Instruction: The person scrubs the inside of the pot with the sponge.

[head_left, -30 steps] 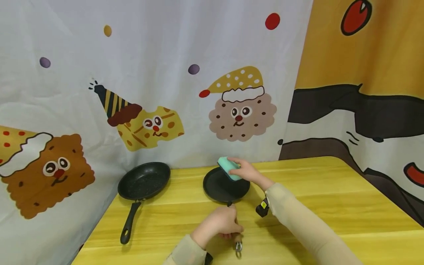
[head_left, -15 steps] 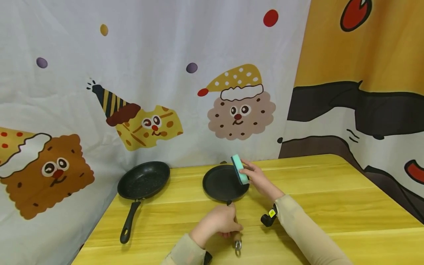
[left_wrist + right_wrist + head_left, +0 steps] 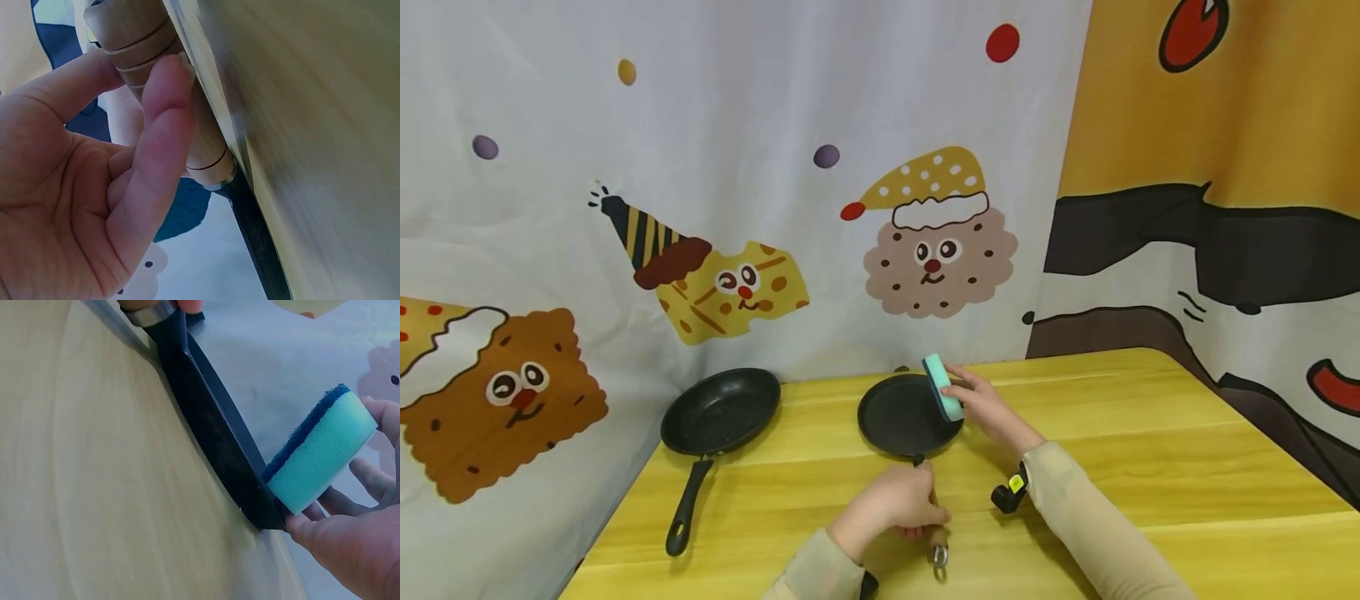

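Observation:
A flat black pan (image 3: pixel 898 417) with a wooden handle (image 3: pixel 203 134) lies on the table, its handle toward me. My left hand (image 3: pixel 898 500) grips that handle, thumb and fingers around the wood. In my right hand (image 3: pixel 988 408) I hold a turquoise sponge (image 3: pixel 325 450) with a dark blue scouring side. The sponge stands tilted on edge at the pan's right rim, scouring side facing left over the pan. In the right wrist view the sponge's lower end overlaps the rim, and the fingertips sit beneath and behind it.
To the left, a deeper black frying pan (image 3: pixel 721 412) with a black handle (image 3: pixel 688 508) lies on the yellow wood-grain table (image 3: pixel 1120 433). A small dark object shows just behind the flat pan. A printed cloth (image 3: pixel 760 167) with cartoon figures hangs along the table's back edge.
My right hand has moved right and turned the sponge from nearly flat over the pan to upright at its right rim. In the last half second it barely moves. The left hand stays put.

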### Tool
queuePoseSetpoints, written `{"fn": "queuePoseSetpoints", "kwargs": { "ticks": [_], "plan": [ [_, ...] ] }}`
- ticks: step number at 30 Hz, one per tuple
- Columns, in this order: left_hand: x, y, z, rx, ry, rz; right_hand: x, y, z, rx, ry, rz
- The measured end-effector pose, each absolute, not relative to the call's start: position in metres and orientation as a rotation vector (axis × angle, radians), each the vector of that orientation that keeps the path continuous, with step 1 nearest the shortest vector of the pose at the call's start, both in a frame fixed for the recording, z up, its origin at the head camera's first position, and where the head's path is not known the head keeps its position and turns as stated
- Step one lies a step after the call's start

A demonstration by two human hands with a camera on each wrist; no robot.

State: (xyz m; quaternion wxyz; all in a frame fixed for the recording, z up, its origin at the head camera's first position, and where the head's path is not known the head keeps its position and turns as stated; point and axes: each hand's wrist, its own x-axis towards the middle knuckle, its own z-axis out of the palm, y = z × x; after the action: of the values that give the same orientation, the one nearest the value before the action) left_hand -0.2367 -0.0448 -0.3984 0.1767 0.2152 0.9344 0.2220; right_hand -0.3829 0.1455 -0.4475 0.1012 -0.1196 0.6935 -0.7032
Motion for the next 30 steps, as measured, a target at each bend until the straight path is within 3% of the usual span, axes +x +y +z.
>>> {"fn": "queuePoseSetpoints", "kwargs": {
  "ticks": [30],
  "plan": [
    [-0.26,0.08,-0.403,0.704,2.724,0.279,-0.381,0.263,-0.439,-0.231,2.164,-2.103]
  ]
}}
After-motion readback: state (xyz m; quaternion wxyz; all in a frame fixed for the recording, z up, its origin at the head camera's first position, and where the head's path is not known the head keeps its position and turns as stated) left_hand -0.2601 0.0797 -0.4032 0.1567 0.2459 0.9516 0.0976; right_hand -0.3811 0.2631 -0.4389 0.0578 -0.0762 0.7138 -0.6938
